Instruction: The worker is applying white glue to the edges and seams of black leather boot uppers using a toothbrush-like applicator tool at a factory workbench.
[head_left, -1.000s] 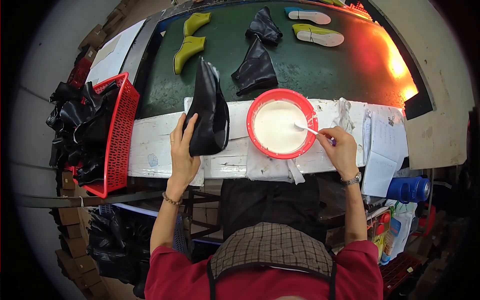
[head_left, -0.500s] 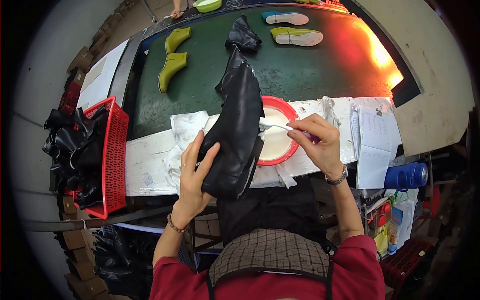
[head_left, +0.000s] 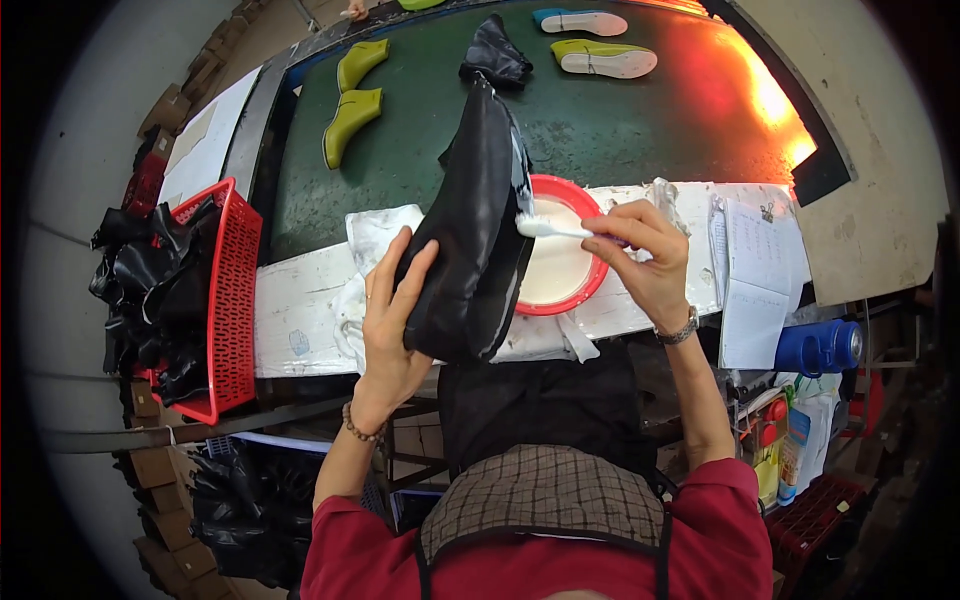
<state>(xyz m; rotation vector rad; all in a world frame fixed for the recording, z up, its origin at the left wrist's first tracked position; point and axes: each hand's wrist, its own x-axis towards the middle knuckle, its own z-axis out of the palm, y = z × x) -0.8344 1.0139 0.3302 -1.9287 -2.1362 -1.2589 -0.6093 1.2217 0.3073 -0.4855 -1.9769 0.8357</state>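
While the left hand [head_left: 392,320] gripped one black ankle boot [head_left: 462,220], fingers spread along its side, the right hand [head_left: 648,262] pinched one toothbrush [head_left: 555,228]. Beyond the red bowl [head_left: 556,187] lay two lime boots [head_left: 354,118] and two white-soled shoes [head_left: 605,62]. Held boot was glossy, tilted, white-smeared along one edge, just left of the bowl; bristle contact unclear. It hid the bowl's left rim. One red basket [head_left: 234,310] stood well left of the bowl.
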